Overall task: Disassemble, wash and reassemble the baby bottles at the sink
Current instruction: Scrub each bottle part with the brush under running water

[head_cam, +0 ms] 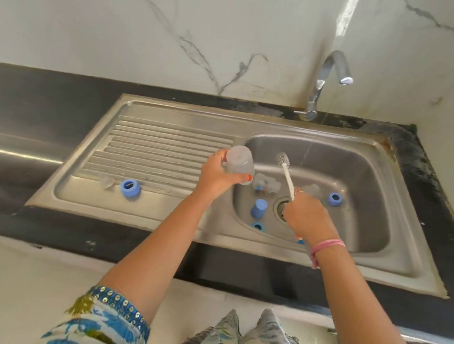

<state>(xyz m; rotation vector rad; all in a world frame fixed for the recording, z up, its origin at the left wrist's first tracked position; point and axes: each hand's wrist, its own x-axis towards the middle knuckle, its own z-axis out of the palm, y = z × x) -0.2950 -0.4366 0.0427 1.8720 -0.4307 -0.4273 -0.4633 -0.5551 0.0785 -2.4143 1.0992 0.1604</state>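
Over the steel sink (366,154), at the basin's left rim, the left hand (215,177) grips a clear bottle body (240,163), fingers curled round it. Right of it, above the drain, the right hand (309,217) clasps the white handle of a bottle brush (285,169), bristles up. Left of the basin, a blue ring (130,188) and a clear teat (106,181) lie on the drainboard.

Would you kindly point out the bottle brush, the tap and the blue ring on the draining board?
bottle brush (288,177), head view, white handle.
tap (325,73), head view, curved spout.
blue ring (130,188), head view, its rim.
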